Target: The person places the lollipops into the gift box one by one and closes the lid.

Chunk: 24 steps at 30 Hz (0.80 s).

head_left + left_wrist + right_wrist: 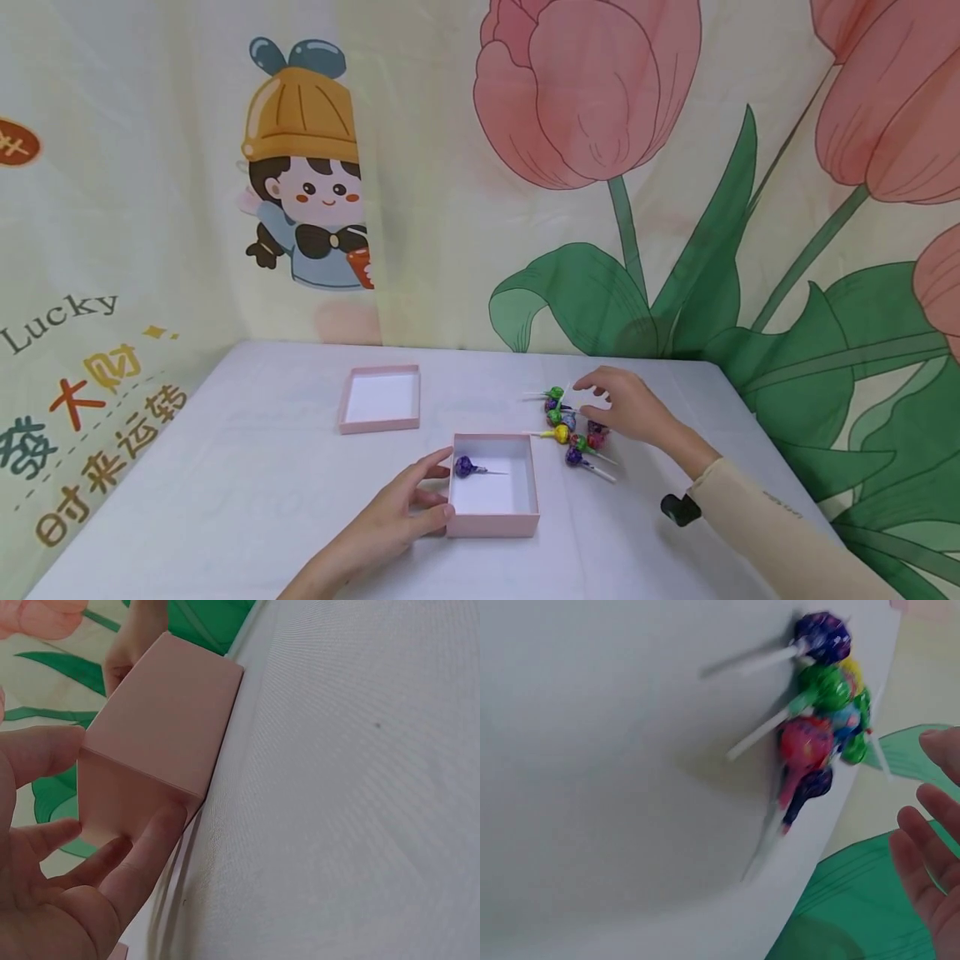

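Left grip (390, 508), fingers apart, touches the lower-centre box (492, 527); right grip (630, 408), likewise parted, beside lollipops (562, 433); far-left backdrop (60, 321) reads "Lucky".

The box (492, 527) is pink and white, the lollipops (561, 433) purple, green, yellow and red.

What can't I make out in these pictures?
Head view: the count of heaped lollipops, which overlap.
Left wrist view: the inside of the pink box, hidden by its walls.
Right wrist view: print on the wrappers, blurred.
Right wrist view: much of the right hand, cut off by the right edge.
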Tool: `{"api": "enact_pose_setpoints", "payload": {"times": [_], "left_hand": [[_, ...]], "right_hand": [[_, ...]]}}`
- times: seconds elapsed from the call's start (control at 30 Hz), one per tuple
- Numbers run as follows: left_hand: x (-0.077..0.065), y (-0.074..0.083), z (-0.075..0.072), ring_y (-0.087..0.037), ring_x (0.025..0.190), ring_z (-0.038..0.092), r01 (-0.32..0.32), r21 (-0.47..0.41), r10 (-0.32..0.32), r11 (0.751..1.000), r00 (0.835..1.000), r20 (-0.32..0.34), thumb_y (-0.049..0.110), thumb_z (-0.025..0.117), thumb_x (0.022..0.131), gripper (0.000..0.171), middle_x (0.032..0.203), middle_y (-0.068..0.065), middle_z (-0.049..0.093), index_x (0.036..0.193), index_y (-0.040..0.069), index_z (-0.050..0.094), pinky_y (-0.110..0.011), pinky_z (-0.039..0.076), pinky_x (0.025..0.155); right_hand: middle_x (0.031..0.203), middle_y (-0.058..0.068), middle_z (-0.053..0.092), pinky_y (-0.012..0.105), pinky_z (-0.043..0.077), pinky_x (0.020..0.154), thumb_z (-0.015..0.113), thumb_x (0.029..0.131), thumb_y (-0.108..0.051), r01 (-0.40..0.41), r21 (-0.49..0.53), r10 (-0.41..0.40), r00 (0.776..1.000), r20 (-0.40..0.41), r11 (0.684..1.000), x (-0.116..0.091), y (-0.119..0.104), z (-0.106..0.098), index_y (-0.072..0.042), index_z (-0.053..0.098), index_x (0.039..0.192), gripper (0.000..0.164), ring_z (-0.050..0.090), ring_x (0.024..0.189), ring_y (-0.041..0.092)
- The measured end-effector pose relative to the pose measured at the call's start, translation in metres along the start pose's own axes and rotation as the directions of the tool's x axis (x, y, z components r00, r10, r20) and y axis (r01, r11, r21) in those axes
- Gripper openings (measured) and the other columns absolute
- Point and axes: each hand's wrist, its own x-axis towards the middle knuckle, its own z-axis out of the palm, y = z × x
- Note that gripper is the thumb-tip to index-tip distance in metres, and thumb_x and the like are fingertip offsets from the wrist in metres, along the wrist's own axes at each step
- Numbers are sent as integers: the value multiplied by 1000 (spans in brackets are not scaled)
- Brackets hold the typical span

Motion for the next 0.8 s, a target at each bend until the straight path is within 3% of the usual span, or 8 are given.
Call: {"api": "enact_pose_setpoints", "payload": {"times": [0.27, 0.6, 0.8], "left_hand": [[1, 0, 0, -27, 121, 63, 10, -19, -9, 1000, 1000, 8, 22, 75, 101, 79, 156, -23, 47, 167, 17, 33, -33, 59, 93], [0, -3, 0, -27, 123, 62, 23, -34, -23, 999, 1000, 7, 23, 75, 101, 79, 157, -22, 46, 167, 19, 32, -46, 61, 96], [0, -3, 0, -27, 123, 62, 11, -26, -11, 1000, 1000, 8, 23, 75, 101, 79, 157, -22, 47, 167, 19, 32, -44, 60, 96]], "right_hand": [[115, 12, 73, 38, 62, 82, 84, 92, -11, -83, -12, 84, 991, 105, 996, -5, 25, 5, -6, 76, 123, 33, 69, 101, 31], [106, 2, 74, 31, 60, 80, 84, 93, -13, -143, -3, 141, 971, 193, 990, -6, 38, 12, -9, 79, 117, 25, 67, 95, 22], [100, -4, 74, 27, 59, 77, 83, 94, -13, -157, 17, 149, 964, 222, 987, -6, 40, 14, -9, 81, 115, 22, 65, 89, 12]]}}
